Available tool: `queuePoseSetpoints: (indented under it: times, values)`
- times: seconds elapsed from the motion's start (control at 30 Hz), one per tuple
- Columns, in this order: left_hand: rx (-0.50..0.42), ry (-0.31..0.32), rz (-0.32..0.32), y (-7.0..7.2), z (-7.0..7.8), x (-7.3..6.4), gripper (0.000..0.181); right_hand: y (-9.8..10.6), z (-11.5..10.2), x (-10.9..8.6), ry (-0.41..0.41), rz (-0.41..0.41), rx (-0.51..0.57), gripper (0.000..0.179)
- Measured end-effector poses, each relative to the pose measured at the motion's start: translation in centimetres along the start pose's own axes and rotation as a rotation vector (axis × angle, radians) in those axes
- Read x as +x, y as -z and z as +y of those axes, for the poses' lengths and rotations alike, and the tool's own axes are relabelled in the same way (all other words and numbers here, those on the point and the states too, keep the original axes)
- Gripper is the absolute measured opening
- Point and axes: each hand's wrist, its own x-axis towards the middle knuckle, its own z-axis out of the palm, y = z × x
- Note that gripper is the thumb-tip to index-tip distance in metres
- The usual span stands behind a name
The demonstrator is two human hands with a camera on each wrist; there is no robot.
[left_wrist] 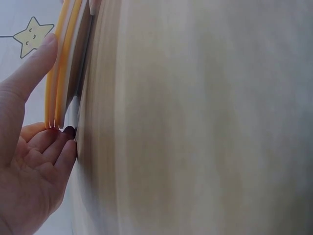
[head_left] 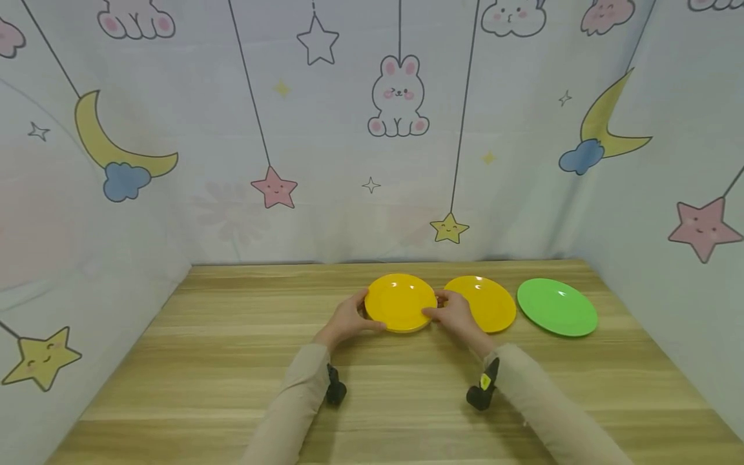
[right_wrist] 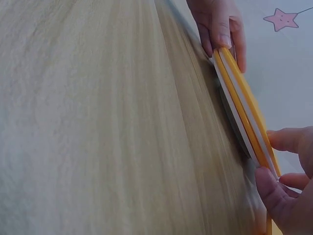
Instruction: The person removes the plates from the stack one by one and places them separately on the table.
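A small stack of yellow plates is between my two hands, close over the wooden table. Seen edge-on in the left wrist view, the stack shows alternating yellow and white bands. My left hand grips its left side, thumb along the near rim and fingers at the far left edge. On the right side, my right hand pinches the rim between thumb and fingers. Just behind my right hand lies another yellow plate, partly covered by that hand.
Farther right on the wooden table lies a green plate. A pale curtain printed with moons, stars and a bunny hangs behind the table and along both sides.
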Motion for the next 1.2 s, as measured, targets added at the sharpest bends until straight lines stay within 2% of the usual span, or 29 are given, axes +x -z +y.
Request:
queuePoseSetpoints:
  times: [0.2,0.47,0.63,0.83,1.03,1.2]
  values:
    - [0.0,-0.005,-0.004,-0.06,-0.12,0.11,0.097,-0.2,0.0,0.05,0.031,0.056,-0.054,0.05]
    - [-0.003,-0.006,-0.002,-0.14,-0.2,0.22,0.098,-0.22,-0.19,-0.08,0.018,0.068,-0.073,0.05]
    - [-0.02,-0.012,-0.006,-0.14,-0.16,0.2,0.098,-0.1,-0.36,-0.24,-0.01,0.059,-0.057,0.052]
    - [-0.033,-0.027,0.005,-0.15,-0.36,0.12,0.093,0.0,-0.11,-0.16,-0.043,0.038,0.028,0.051]
    - [-0.012,-0.04,0.015,-0.2,-0.55,0.13,0.09,0.17,0.05,-0.13,-0.032,0.021,0.07,0.05]
    - [0.005,-0.042,0.013,-0.18,-0.5,0.24,0.088,0.57,-0.08,-0.41,-0.031,0.006,0.065,0.052]
